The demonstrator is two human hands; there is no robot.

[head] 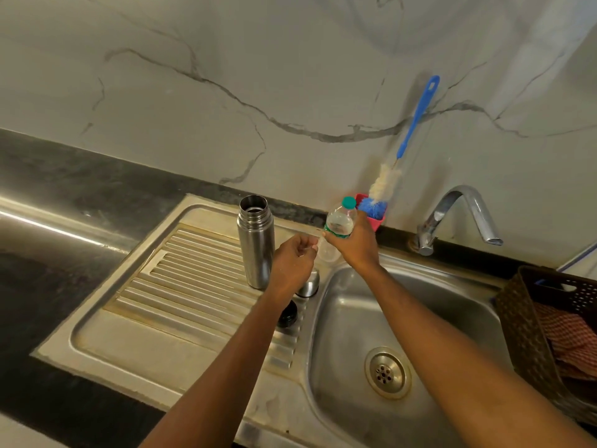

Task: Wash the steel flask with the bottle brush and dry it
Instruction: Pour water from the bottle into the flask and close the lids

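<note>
the steel flask (255, 240) stands open, upright, near the ribbed drainboard's (181, 286) back edge, smooth brushed metal. the right hand (357, 245) wraps a clear, soft plastic bottle (340, 221), green-capped; the left hand (292, 260) curls beside it, on what i cannot tell. i'd pour slowly into its narrow mouth. the fluffy bottle brush (416, 118) leans in a red holder (376, 223).

Right hand (355, 244) grips plastic bottle (340, 221) near open steel flask (256, 244).

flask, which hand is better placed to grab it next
Left, probably. The left hand is right beside the flask; the right hand is farther off, its grip taken up by the plastic bottle.
</note>
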